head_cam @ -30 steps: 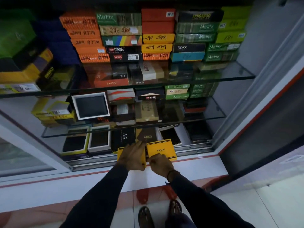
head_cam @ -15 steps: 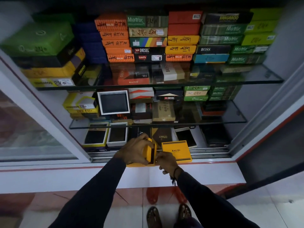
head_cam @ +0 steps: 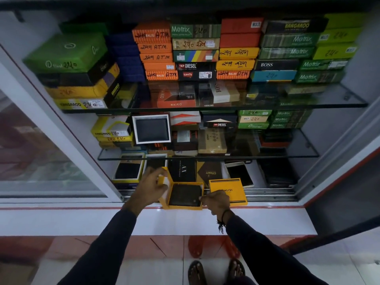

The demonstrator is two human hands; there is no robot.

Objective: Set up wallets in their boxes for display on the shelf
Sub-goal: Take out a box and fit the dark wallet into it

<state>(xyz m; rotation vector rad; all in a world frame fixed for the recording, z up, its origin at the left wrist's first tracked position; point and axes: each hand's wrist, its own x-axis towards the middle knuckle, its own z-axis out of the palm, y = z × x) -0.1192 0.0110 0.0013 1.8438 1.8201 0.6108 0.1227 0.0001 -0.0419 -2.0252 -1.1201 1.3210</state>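
An open yellow box (head_cam: pixel 164 199) stands at the front edge of the bottom shelf with a dark wallet (head_cam: pixel 184 194) lying in it. My left hand (head_cam: pixel 149 187) grips the box's left wall, thumb on the inside. My right hand (head_cam: pixel 217 201) pinches the wallet's right edge at the box's right side. The yellow Balisi lid (head_cam: pixel 228 187) lies flat just right of the box, partly under my right hand.
Open display boxes with dark wallets (head_cam: pixel 128 170) sit at the bottom left. Black AX (head_cam: pixel 184 170) and brown (head_cam: pixel 209 171) boxes lie behind the yellow box. Two glass shelves (head_cam: pixel 339 104) above carry stacked boxes. A sliding glass door (head_cam: pixel 41 157) stands left.
The yellow box has come open and now faces up, showing the wallet inside. My left hand moved to its left wall; my right hand stayed at the right edge. The camera moved closer.
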